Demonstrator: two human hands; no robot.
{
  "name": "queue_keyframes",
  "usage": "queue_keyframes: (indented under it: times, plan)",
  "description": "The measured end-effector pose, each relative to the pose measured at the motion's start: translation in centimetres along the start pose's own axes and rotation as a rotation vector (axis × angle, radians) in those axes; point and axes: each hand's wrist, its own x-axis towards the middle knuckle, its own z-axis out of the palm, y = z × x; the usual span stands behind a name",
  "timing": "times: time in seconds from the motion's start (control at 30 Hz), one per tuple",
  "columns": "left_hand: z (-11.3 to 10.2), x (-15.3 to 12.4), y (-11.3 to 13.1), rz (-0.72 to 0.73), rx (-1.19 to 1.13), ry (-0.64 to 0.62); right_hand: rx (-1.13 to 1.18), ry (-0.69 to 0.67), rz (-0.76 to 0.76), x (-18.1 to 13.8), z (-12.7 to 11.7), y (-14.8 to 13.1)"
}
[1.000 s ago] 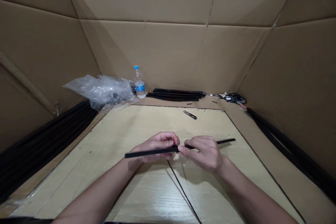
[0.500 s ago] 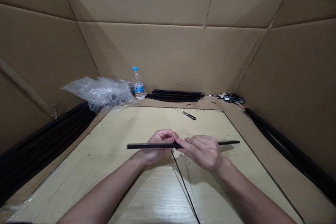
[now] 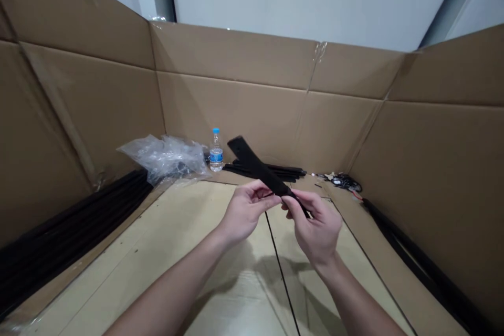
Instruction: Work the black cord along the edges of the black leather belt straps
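A flat black strip is held up above the table, tilted with its wide end to the upper left. My right hand is closed around its lower part, thumb pressed on the near side. Beside it, my left hand has thumb and fingertips pinched together at the strip's narrow section, where a thin black cord seems to come from between the fingers. That cord hangs down past the near edge of the view. Exactly how cord and strip meet is hidden by the fingertips.
Cardboard walls enclose the table. At the back are a clear plastic bag, a water bottle, a pile of black strips and tangled cords. Long black tubes lie along the left and right sides.
Both hands have raised the black strip and turned it from level to steeply slanted, its broad face now showing. The head view has tipped upward, and the snips are out of sight.
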Motion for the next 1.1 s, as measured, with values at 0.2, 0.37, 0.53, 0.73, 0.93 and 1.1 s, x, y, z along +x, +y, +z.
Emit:
queue_keyframes:
  times: [0.2, 0.37, 0.53, 0.73, 0.93, 1.1]
  plan:
    - [1.9, 1.5, 5.3, 0.047, 0.082, 0.015, 0.390, 0.170, 0.252, 3.7, 1.6, -2.7]
    - [3.4, 2.1, 6.7, 0.085, 0.140, -0.040, 0.551, 0.223, 0.340, 5.2, 2.0, -3.5]
    - [3.5, 2.9, 4.9, 0.097, 0.147, 0.015, 0.561, 0.167, 0.455, 5.4, 2.2, -2.1]
    - [1.4, 4.7, 2.2, 0.091, 0.199, 0.066, 0.485, 0.032, 0.543, 5.5, 2.8, 0.5]
    - [0.1, 5.7, 1.0, 0.131, 0.182, 0.123, 0.476, -0.152, 0.496, 5.5, 2.6, 1.7]
    - [-0.2, 5.3, 0.7, 0.208, 0.210, 0.204, 0.422, -0.335, 0.337, 5.4, 2.0, 1.9]
